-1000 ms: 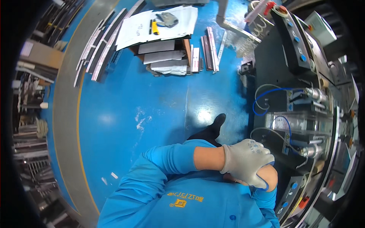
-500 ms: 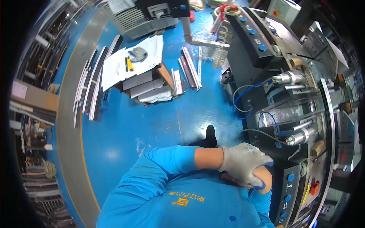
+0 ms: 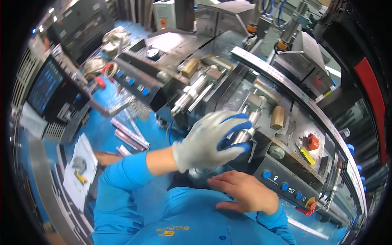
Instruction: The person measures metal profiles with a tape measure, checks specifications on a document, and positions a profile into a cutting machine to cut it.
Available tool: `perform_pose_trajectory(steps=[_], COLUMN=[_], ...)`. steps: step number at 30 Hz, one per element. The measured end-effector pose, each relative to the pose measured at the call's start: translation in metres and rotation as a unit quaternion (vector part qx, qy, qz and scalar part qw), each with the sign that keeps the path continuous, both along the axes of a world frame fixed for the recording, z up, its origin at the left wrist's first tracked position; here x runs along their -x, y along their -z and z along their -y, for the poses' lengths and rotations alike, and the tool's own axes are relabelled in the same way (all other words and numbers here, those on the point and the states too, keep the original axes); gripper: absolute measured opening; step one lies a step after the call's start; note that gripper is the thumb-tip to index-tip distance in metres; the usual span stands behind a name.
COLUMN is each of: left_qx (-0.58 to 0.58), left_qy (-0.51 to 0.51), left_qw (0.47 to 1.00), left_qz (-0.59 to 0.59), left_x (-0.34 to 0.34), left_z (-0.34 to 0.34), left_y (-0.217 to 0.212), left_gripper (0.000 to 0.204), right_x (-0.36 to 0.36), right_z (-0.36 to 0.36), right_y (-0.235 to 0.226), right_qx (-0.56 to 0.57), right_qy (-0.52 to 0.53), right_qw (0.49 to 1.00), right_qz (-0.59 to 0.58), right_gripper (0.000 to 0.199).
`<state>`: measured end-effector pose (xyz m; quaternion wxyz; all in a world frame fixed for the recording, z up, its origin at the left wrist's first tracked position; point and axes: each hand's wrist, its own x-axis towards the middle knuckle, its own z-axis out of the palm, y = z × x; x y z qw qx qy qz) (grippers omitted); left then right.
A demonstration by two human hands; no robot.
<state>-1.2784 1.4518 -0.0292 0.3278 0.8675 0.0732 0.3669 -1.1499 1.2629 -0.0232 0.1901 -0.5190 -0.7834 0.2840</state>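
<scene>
Gloved left hand (image 3: 208, 141) closed on steel cylinder (image 3: 244, 134), seating unfinished; bare right hand (image 3: 245, 192) open, empty, near control panel (image 3: 286, 179).

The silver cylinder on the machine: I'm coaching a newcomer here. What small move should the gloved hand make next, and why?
Probably close the fingers fully and steady the silver cylinder before working it. The gloved left hand is curled over its end, but blur hides how firm the grip is. The bare right hand lies flat below, near the panel's blue buttons, holding nothing, so it is free to brace.
</scene>
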Motion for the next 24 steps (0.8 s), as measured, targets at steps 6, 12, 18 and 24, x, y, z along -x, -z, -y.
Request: perform_pose_trajectory(steps=[6,12,18,24], left_qx=[-0.249,-0.329,-0.151,-0.096], left_qy=[0.044,-0.002,-0.057,-0.160], left_qw=[0.948,0.922,0.954,0.934], left_qz=[-0.192,-0.204,-0.251,-0.304], left_x=[-0.155,-0.289,-0.313,-0.278], left_z=[-0.131,-0.233,-0.297,-0.316], left_y=[-0.005,0.049,0.051,0.059], left_gripper=[0.056,0.061,0.058,0.063], right_x=[-0.027,-0.048,-0.184,-0.356], right_z=[-0.031,-0.069,-0.095,-0.136], right_y=[-0.049,-0.084,-0.051,0.003], right_qx=[-0.041,-0.009,-0.062,0.061], right_qy=[0.124,0.266,0.416,0.441], right_qw=[0.989,0.956,0.880,0.827], right_qz=[0.067,0.123,0.220,0.344], right_gripper=[0.066,0.056,0.053,0.085])
